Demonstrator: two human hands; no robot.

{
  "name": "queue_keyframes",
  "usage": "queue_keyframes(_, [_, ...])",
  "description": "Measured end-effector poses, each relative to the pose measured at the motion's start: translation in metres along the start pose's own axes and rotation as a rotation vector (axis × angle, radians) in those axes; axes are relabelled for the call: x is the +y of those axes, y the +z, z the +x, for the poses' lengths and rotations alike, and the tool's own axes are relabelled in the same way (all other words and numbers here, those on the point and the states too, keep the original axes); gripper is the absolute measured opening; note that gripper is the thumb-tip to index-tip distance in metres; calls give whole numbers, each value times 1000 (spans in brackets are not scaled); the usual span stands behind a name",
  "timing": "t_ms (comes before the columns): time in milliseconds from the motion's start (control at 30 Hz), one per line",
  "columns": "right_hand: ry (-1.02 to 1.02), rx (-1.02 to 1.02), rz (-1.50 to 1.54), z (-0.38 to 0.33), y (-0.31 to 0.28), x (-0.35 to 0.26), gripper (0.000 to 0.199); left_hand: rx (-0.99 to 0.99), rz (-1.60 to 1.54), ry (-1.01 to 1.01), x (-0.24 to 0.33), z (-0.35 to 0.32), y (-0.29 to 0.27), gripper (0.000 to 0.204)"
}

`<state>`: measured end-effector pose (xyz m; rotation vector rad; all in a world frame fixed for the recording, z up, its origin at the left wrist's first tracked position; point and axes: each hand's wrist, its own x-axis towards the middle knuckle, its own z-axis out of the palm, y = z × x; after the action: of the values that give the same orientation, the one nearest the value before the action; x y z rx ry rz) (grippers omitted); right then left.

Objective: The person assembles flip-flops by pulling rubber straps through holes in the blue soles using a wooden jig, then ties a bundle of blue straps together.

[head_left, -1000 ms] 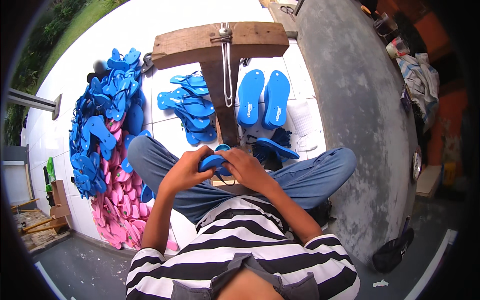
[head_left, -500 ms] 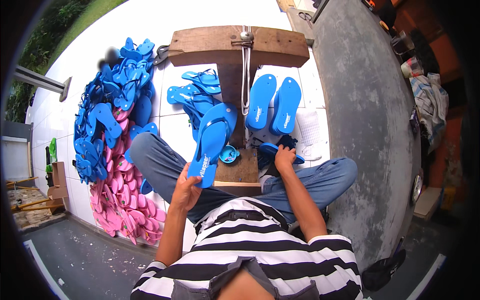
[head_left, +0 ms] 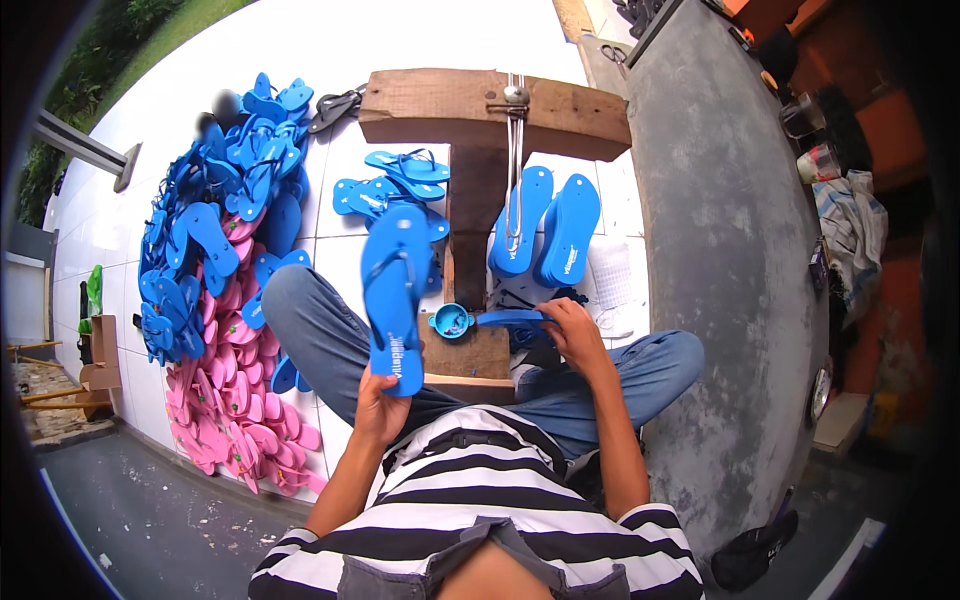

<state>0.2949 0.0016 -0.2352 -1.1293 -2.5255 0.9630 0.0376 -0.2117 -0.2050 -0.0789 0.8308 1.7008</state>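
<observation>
My left hand (head_left: pixel 374 408) is closed round the heel end of a blue flip-flop (head_left: pixel 396 265), its strap fitted and its toe pointing away from me. In my right hand (head_left: pixel 578 338) is a second blue flip-flop (head_left: pixel 510 318), seen nearly edge-on, with a dark strap showing above it. Its left tip is close to a small light-blue bowl (head_left: pixel 441 326) holding little bits. The bowl stands on the base of a wooden T-shaped stand (head_left: pixel 470 360). A looped metal rod (head_left: pixel 514 150) hangs over the stand's crossbeam.
Beyond my right hand stand stacks of blue soles (head_left: pixel 569 230). Several finished blue flip-flops (head_left: pixel 405 172) lie left of the post. A large heap of blue flip-flops (head_left: pixel 207 235) and pink flip-flops (head_left: pixel 235 375) covers the left floor. A grey ledge (head_left: pixel 735 280) runs along the right.
The right hand's flip-flop has come up and left toward the bowl, turning edge-on. My left hand's flip-flop has shifted left and swung straighter. The view has shifted slightly.
</observation>
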Motion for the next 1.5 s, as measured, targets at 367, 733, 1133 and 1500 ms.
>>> queue_keyframes(367, [294,-369,648,-31,79,-19,42,-82,140,105,8,26,32,69])
queue_keyframes(733, [187,231,645,-21,12,-99,34,5,415,180,-16,71,18,83])
queue_keyframes(1133, [272,260,907,52,64,-113,19,-73,573,71,-24,44,-8,76])
queue_keyframes(1500, [426,416,1141,58,124,-104,26,-41,970,109,-17,13,-8,75])
